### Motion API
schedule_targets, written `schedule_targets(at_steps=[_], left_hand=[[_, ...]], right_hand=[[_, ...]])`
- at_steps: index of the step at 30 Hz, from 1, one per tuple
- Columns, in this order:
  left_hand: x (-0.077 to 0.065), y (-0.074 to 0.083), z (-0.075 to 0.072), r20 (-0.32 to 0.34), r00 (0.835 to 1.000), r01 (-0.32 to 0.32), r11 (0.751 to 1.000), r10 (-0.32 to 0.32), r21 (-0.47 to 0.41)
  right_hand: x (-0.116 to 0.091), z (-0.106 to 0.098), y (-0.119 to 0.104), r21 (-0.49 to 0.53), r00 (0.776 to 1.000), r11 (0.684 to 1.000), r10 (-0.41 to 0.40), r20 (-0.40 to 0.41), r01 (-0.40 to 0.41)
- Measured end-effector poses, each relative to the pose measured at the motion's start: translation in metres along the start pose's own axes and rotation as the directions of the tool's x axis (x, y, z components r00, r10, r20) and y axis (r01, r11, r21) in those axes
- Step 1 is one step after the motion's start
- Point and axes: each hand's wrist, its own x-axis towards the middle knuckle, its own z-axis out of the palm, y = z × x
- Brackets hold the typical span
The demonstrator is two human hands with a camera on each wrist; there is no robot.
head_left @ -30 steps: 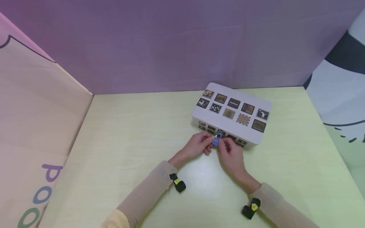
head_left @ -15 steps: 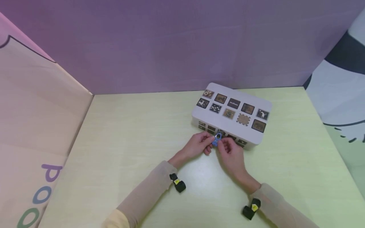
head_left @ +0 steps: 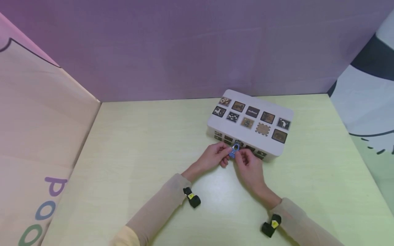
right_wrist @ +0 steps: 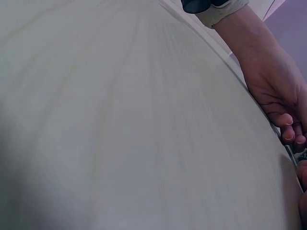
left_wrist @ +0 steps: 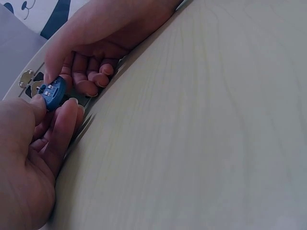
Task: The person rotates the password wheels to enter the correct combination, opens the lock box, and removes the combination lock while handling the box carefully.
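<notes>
A small blue combination padlock (head_left: 233, 152), its shackle upward, sits between my two hands at the front side of a white box (head_left: 212, 128). In the left wrist view the padlock (left_wrist: 55, 93) shows small number dials on its face, and a metal clasp (left_wrist: 26, 78) is on the box beside it. My left hand (head_left: 213, 157) pinches the padlock from the left with thumb and fingers. From the right, my right hand (head_left: 251, 171) pinches its other side, the remaining fingers curled. The right wrist view catches the left hand (right_wrist: 278, 81) but hides the padlock.
The box lid carries rows of small dark and brown square pictures (head_left: 252, 111). The box stands at an angle on a pale wooden table (head_left: 147, 136), near its back edge. A purple wall panel (head_left: 184, 51) rises behind, with printed panels at both sides.
</notes>
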Motion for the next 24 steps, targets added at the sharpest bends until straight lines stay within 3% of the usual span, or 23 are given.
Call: schedule_targets(at_steps=[24], left_hand=[[-0.0007,0.0016,-0.0007,0.009,1.0,0.002,1.0,-0.003,0.007]], right_hand=[[0.0002,-0.0004,-0.0016,0.024,1.0,1.0,0.017,0.017,-0.018]])
